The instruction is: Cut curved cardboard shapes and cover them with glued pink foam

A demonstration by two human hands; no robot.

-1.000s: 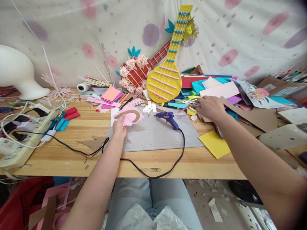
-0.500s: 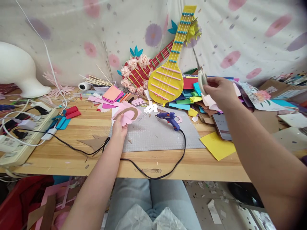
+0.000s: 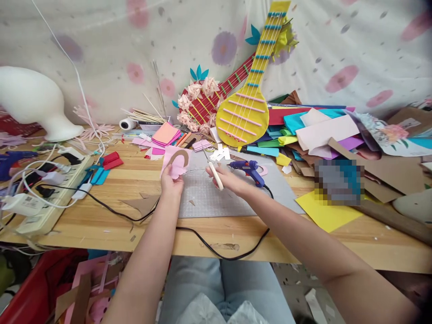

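My left hand [image 3: 172, 183] grips a piece of pink paper [image 3: 168, 155] that carries a curved brown cardboard arch [image 3: 182, 155]. The paper is raised over the left part of the grey cutting mat [image 3: 216, 202]. My right hand [image 3: 227, 179] is closed around the white handles of a pair of scissors [image 3: 215, 174]. The scissor blades are spread, one pointing up and one pointing left near the pink paper's edge; whether they touch it I cannot tell. Just right of that hand, a blue hot glue gun [image 3: 249, 170] lies on the mat.
A yellow toy lute [image 3: 242, 117] and a red one [image 3: 202, 110] lean at the back. Coloured paper [image 3: 327, 130] piles up on the right. A power strip [image 3: 50, 198] stands left, and the glue gun's black cord [image 3: 216, 254] loops along the front edge.
My right hand has brought the scissors from above the paper pile at the right down and left to beside the pink paper. The scissors have opened. My left hand still holds the paper.
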